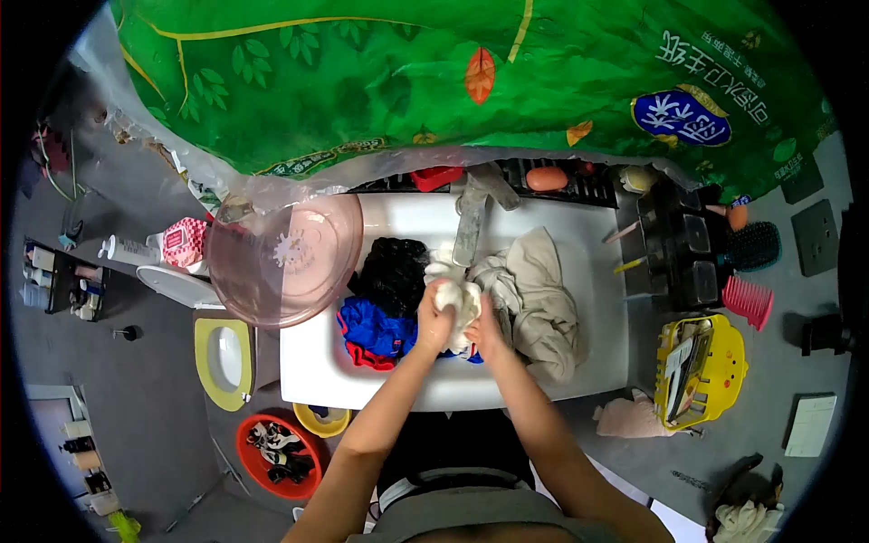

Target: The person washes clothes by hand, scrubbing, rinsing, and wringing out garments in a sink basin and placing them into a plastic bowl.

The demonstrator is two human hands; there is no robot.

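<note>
My left hand (434,323) and my right hand (489,331) are closed around a bunched white cloth (459,300) over the white sink (434,389). Its exact kind cannot be made out. Just beyond the hands hangs the metal faucet (468,226). To the left in the basin lie a black garment (391,274) and a blue garment with red trim (376,328). A beige garment (543,312) is heaped on the right side. Part of the blue and white fabric below my hands is hidden.
A pink translucent basin (317,240) leans over the sink's left edge. A large green plastic package (380,90) hangs above. A yellow basket (715,376) is at the right. Near the toilet (213,362) stands a red tub of clothes (312,480).
</note>
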